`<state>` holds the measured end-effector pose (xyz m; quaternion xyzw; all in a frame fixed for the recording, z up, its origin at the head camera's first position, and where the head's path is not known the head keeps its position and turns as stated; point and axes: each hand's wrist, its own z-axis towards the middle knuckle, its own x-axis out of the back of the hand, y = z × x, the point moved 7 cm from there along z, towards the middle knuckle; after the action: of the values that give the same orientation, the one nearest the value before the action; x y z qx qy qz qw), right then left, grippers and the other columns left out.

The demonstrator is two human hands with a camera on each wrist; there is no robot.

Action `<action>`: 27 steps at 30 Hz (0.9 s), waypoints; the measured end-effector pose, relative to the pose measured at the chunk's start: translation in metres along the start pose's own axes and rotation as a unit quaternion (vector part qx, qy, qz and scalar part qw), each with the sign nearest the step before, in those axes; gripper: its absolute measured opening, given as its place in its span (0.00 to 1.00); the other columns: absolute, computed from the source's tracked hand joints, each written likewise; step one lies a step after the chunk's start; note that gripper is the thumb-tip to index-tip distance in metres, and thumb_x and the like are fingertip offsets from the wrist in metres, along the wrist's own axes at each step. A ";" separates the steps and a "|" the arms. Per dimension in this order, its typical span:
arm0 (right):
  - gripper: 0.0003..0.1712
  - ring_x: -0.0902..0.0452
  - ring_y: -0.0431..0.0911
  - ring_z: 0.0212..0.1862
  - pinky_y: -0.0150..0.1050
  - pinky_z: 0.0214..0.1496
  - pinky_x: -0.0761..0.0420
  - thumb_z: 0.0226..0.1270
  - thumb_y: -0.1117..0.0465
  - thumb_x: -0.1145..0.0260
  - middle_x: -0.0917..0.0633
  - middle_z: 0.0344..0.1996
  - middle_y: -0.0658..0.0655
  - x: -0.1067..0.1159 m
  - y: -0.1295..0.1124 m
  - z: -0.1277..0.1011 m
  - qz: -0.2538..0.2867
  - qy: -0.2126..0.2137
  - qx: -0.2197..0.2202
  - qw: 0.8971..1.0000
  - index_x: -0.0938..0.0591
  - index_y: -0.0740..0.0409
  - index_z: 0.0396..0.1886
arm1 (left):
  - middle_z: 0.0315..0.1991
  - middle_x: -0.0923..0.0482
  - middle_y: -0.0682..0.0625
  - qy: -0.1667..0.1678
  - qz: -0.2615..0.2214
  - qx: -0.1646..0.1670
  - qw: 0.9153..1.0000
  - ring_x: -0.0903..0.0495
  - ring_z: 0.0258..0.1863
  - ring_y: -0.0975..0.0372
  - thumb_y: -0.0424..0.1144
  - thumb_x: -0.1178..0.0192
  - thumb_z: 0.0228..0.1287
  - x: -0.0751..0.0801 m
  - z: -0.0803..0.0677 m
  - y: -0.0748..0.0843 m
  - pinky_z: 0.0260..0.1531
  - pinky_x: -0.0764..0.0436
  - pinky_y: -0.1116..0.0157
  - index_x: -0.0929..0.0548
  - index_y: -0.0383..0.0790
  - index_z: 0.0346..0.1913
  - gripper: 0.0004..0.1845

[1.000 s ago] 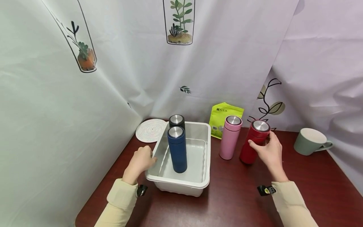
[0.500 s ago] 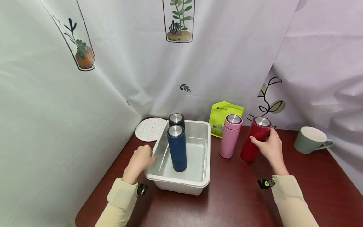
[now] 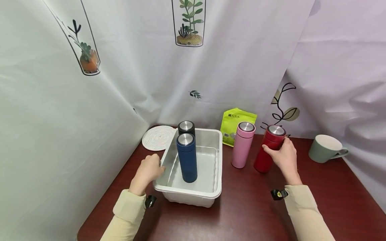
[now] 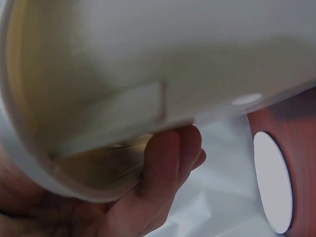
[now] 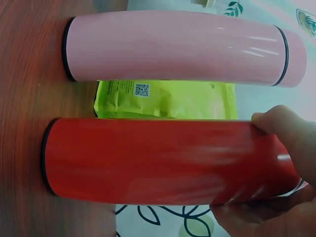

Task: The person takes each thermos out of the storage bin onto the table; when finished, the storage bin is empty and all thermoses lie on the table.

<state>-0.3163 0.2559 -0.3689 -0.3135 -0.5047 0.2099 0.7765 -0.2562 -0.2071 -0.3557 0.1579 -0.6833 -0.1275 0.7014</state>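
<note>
Holding the red bottle [image 3: 269, 149] tight near its top in my right hand [image 3: 283, 157], I should lift it straight up and over toward nine o'clock while my left hand [image 3: 148, 170] grips the white bin [image 3: 193, 195] rim.

Red flask [image 3: 268, 149] now more upright

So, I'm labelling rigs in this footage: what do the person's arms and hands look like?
Both arms wear long, loose beige sleeves. The left hand and right hand are bare: no gloves or rings show. A small black device sits at each cuff, the right one with a yellow mark.
</note>
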 end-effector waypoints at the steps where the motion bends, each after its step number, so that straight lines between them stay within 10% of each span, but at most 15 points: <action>1: 0.42 0.32 0.69 0.57 0.63 0.56 0.27 0.61 0.52 0.32 0.29 0.55 0.75 -0.001 0.000 0.000 0.000 0.000 -0.001 1.000 0.38 0.75 0.65 | 0.14 0.33 0.49 0.000 -0.001 0.000 1.000 0.33 0.18 0.58 0.35 0.34 0.57 0.000 0.000 0.000 0.19 0.33 0.64 0.32 0.40 0.14 0.20; 20: 0.47 0.30 0.60 0.65 0.51 0.66 0.31 0.59 0.50 0.28 0.29 0.66 0.65 0.028 0.000 -0.024 0.093 0.070 -0.059 0.991 0.39 0.62 0.71 | 0.14 0.43 0.53 0.003 -0.009 -0.005 1.000 0.38 0.17 0.59 0.35 0.34 0.57 0.000 0.000 -0.003 0.18 0.37 0.65 0.37 0.43 0.13 0.24; 27: 0.40 0.21 0.42 0.50 0.31 0.55 0.23 0.56 0.47 0.26 0.20 0.56 0.61 0.040 -0.002 -0.036 0.083 0.115 -0.070 0.987 0.29 0.59 0.65 | 0.14 0.43 0.53 0.002 -0.011 -0.007 1.000 0.39 0.17 0.59 0.35 0.34 0.57 0.000 -0.001 -0.003 0.18 0.37 0.64 0.38 0.43 0.13 0.24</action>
<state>-0.2671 0.2701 -0.3522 -0.4298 -0.3979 0.2000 0.7854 -0.2555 -0.2098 -0.3573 0.1610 -0.6790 -0.1391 0.7027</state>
